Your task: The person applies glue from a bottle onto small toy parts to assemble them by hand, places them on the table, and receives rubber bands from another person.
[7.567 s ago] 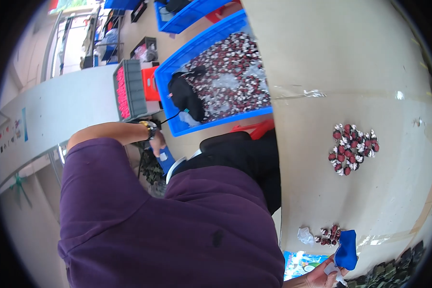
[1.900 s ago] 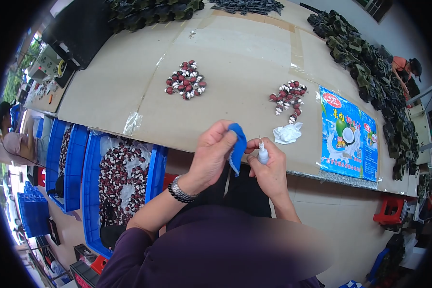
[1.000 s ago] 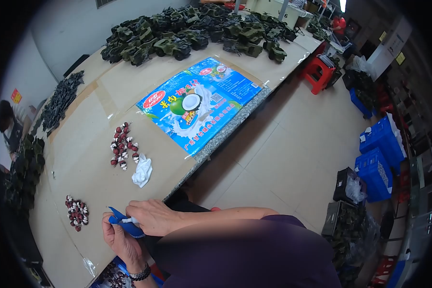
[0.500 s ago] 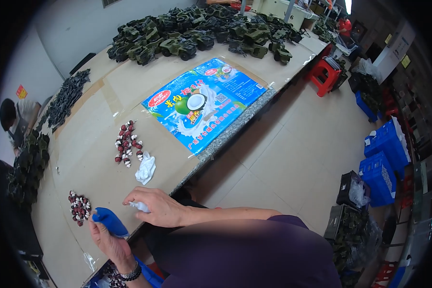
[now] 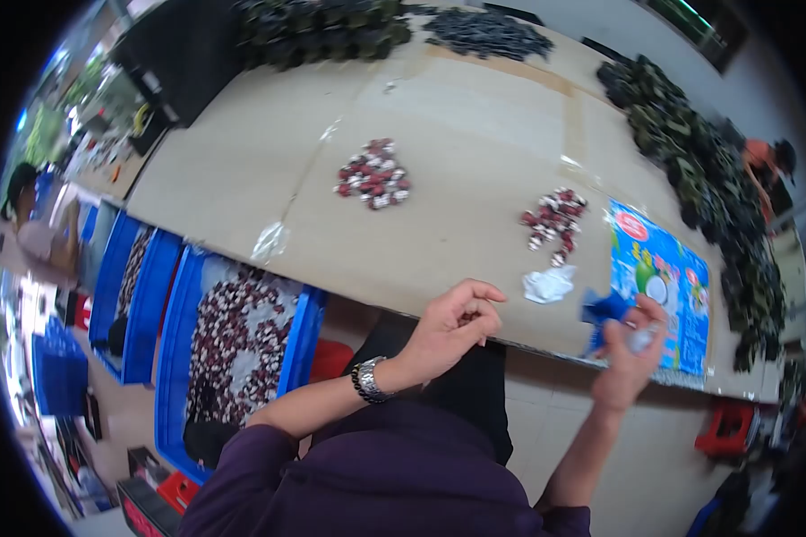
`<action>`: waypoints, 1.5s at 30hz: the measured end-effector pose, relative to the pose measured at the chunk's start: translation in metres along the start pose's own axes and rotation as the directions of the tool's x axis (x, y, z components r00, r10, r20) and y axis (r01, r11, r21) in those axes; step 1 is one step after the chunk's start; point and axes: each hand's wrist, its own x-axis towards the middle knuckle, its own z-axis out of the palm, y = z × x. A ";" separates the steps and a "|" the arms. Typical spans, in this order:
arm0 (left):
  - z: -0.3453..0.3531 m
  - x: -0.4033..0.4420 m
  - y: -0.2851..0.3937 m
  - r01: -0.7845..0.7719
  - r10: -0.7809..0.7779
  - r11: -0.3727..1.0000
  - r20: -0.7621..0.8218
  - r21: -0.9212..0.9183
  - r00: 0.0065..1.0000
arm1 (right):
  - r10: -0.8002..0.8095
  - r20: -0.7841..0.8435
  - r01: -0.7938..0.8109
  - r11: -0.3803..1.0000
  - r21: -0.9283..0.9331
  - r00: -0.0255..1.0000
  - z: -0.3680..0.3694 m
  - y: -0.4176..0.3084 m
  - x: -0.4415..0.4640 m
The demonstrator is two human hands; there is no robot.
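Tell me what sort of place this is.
Probably an assembly workshop: dark green parts lie heaped along a large worktable, and a blue bin beside it holds masses of red-and-white pieces.

The person's bent left forearm point(image 5: 306, 396) angles up to the left hand point(image 5: 452, 329), which hovers by the table's point(image 5: 475, 183) near edge — fingers curled, thumb beside them. The right forearm point(image 5: 587, 456) rises more steeply, its right hand point(image 5: 627, 367) blurred, fingers bent in a grip.
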 end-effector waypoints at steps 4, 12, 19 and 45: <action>-0.034 -0.008 0.007 0.000 0.045 0.914 -0.102 0.405 0.994 | -0.105 -0.098 0.070 0.947 -0.313 0.990 -0.057 0.029 0.062; -0.119 0.031 0.031 -0.091 0.511 0.192 -0.020 0.977 0.859 | -0.126 -0.121 -0.005 0.671 -0.741 0.985 -0.092 0.094 0.138; -0.147 0.075 0.036 0.033 0.466 -0.109 0.021 0.993 0.884 | -0.131 -0.018 0.094 0.798 -0.596 0.991 -0.003 0.035 0.127; -0.072 0.165 0.004 0.077 -0.066 0.986 0.077 -0.149 0.995 | -0.174 0.533 0.156 0.985 0.079 0.828 0.152 0.073 0.123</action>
